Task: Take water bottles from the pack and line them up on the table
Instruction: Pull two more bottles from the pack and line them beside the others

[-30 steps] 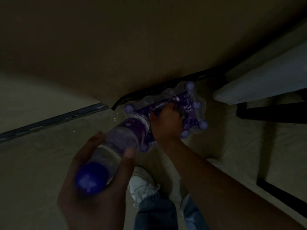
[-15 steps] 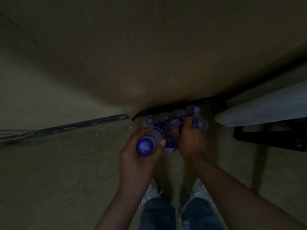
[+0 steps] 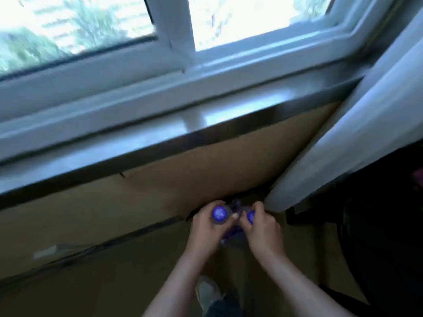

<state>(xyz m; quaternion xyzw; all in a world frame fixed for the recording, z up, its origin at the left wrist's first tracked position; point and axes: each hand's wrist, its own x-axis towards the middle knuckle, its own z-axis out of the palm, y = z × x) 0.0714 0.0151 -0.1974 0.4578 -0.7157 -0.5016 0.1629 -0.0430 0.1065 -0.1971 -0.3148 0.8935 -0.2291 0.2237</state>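
Observation:
My left hand (image 3: pixel 207 234) is wrapped around a water bottle whose purple cap (image 3: pixel 219 213) faces the camera. My right hand (image 3: pixel 261 232) grips a second water bottle, its purple cap (image 3: pixel 251 216) showing between the fingers. Both hands are low, close together, just over the floor by the wall. Between and under them a bit of the purple, plastic-wrapped pack (image 3: pixel 233 232) shows; most of it is hidden by my hands. No table is in view.
A dark window sill (image 3: pixel 160 136) runs across above the hands, with a white-framed window (image 3: pixel 178 51) behind it. A grey curtain (image 3: pixel 357 124) hangs at the right. A dark piece of furniture (image 3: pixel 384 225) stands at the far right. My shoe (image 3: pixel 209 294) is below.
The view has swung upward, so the window and sill now show and the scene is brighter. My right hand has closed on a second bottle. Both hands sit closer together.

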